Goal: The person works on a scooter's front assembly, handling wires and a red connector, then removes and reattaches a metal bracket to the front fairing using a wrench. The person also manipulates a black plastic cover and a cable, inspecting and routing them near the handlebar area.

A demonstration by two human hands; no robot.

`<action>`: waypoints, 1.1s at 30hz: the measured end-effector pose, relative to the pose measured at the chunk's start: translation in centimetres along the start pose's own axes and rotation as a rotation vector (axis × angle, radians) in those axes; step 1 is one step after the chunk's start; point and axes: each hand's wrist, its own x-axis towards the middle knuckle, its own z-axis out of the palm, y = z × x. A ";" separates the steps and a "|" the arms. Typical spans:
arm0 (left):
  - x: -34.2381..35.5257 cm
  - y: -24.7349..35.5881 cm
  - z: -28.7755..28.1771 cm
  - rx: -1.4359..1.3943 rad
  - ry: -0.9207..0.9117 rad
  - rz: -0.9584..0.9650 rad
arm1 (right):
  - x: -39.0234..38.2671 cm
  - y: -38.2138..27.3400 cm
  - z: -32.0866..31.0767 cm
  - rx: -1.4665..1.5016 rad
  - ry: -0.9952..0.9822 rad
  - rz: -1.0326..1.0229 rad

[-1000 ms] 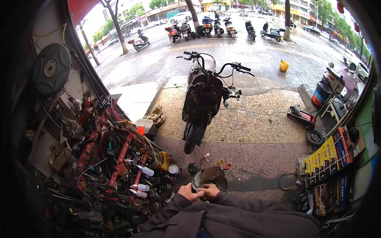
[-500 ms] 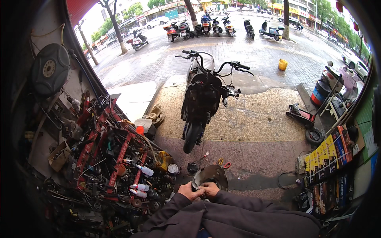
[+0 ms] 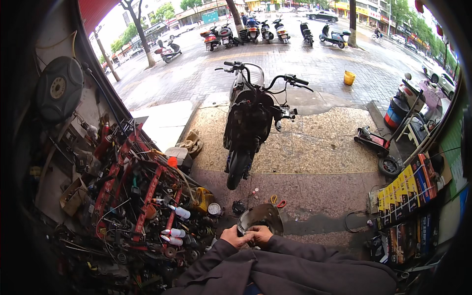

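My left hand and my right hand meet low in front of me. Their fingers are closed and pressed together at the near edge of a dark, rounded, shell-like part with a greyish left rim. What the fingertips pinch is too small and covered to make out. Just beyond, a motorbike stands with its bare black tyre toward me and its handlebars at the far end.
Tools and red metal racks crowd the left, with white bottles and a yellow jug. Strapped boxes and a red floor jack are on the right. A yellow bucket stands outside; parked scooters line the street.
My hands stay together at the dark part with almost no visible movement. The view has shifted very slightly. Out on the street, a dark car and a rider have changed place.
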 end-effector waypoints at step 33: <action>0.7 0.2 0.0 -0.030 -0.010 -0.015 | 0.9 -0.8 -1.0 0.002 -0.019 0.116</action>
